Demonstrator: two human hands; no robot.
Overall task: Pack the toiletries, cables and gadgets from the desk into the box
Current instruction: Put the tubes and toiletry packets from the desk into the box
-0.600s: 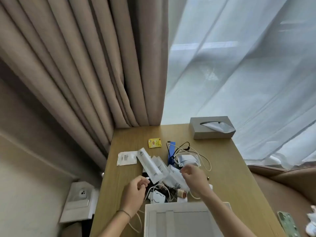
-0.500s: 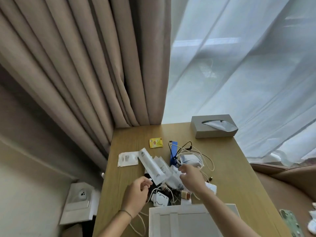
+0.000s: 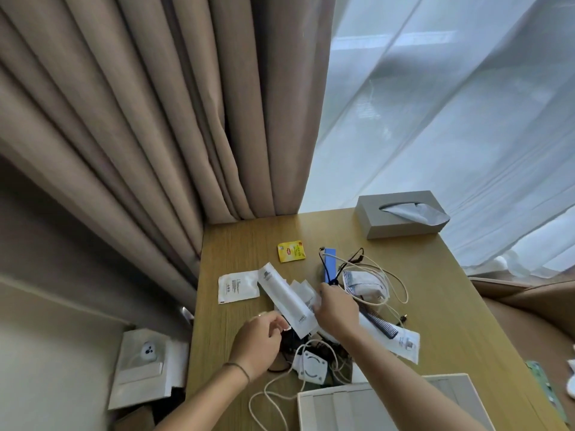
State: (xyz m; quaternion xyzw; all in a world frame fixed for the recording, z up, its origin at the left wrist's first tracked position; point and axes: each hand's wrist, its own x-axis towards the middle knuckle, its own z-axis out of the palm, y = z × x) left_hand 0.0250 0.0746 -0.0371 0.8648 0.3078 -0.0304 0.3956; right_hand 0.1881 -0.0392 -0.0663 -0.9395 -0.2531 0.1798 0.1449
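On the wooden desk (image 3: 451,321), the long white sachet (image 3: 284,301) at the middle of the heap serves as the landmark. The left hand (image 3: 258,340) is at its near end, thumb and fingers curled and pinching that lower corner. The right hand (image 3: 334,309) is just right of the sachet, fingers closed over the smaller white packets (image 3: 303,289) fanned against its right edge; whether it truly grips them cannot be told. Left of the sachet lies a flat white packet (image 3: 238,286), apart from the pile. Beyond the sachet sits a yellow tea bag (image 3: 291,251). To the right of the sachet are a blue stick (image 3: 329,264), looped cream cables (image 3: 392,279) and a black comb (image 3: 378,321). Nearer than the sachet, a white charger (image 3: 311,367) rests among tangled wires. Nearer still, at the desk's front edge, stands the white box (image 3: 323,412). Far right of the sachet, at the desk's back corner, is a grey tissue box (image 3: 401,225).
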